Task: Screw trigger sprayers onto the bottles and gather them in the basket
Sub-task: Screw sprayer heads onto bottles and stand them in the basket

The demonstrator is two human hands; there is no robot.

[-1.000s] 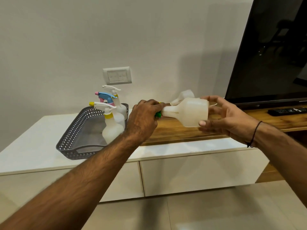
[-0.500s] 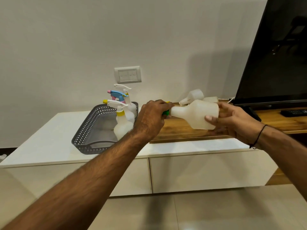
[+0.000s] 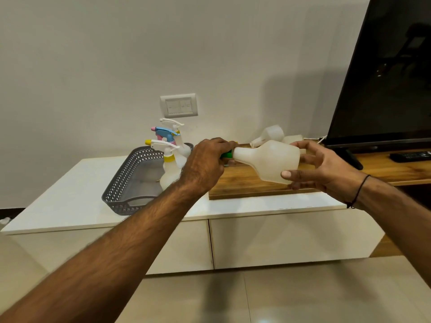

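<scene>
Bottle (image 3: pixel 268 160) held sideways above the tabletop (image 3: pixel 58 206), base cupped by right hand (image 3: pixel 326 166) | green sprayer collar (image 3: pixel 226 155) gripped by left hand (image 3: pixel 205 164) | threads to be kept square, bottle steadied | basket (image 3: pixel 123 190) left, three finished.

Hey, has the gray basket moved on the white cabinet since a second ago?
No. The gray basket sits below and left of the wall switch plate, as before; only the head camera swung, shifting the whole scene.
</scene>
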